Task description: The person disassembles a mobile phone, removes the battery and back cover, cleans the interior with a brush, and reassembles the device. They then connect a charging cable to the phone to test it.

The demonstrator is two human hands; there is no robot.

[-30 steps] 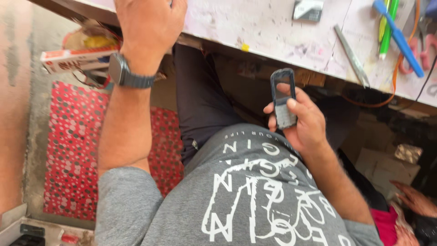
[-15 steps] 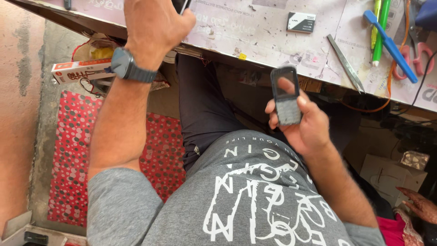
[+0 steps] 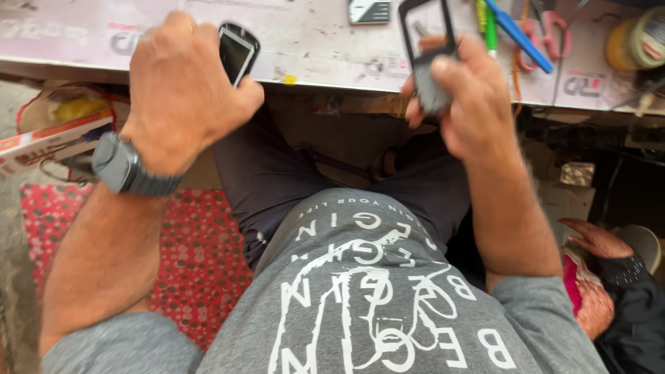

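- While we look down from the head camera, our left hand (image 3: 181, 90) is curled shut around a small dark phone (image 3: 237, 50) with a pale screen; the phone pokes out past the knuckles over the near edge of the desk (image 3: 305, 34); a dark wristwatch (image 3: 123, 166) sits on that wrist.
- Our right hand (image 3: 465, 97) is clamped on a grey phone housing (image 3: 429, 48) with an open black frame at its top, held upright over the same near edge; the frame looks empty, since the desk shows through it.
- The two hands are well apart, each with its own piece; the pieces do not touch.
- As for progress, we judge that both parts are picked up and raised, yet nothing is joined; bringing phone and housing together looks like the part left, though we cannot tell which goes into which.
- On the desk, toward its far edge, lies a small dark flat part (image 3: 369, 10); toward the far right corner we see a blue tool (image 3: 519, 34), a green pen (image 3: 490, 31), pink-handled scissors (image 3: 554, 31) and a round jar (image 3: 634, 41).
- Below the desk we see our grey printed shirt (image 3: 360, 298), a red dotted mat (image 3: 187, 256) on the floor, and a flat box (image 3: 52, 142) to the left.
- Another person's hand (image 3: 596, 239) rests low at the right, apart from ours.
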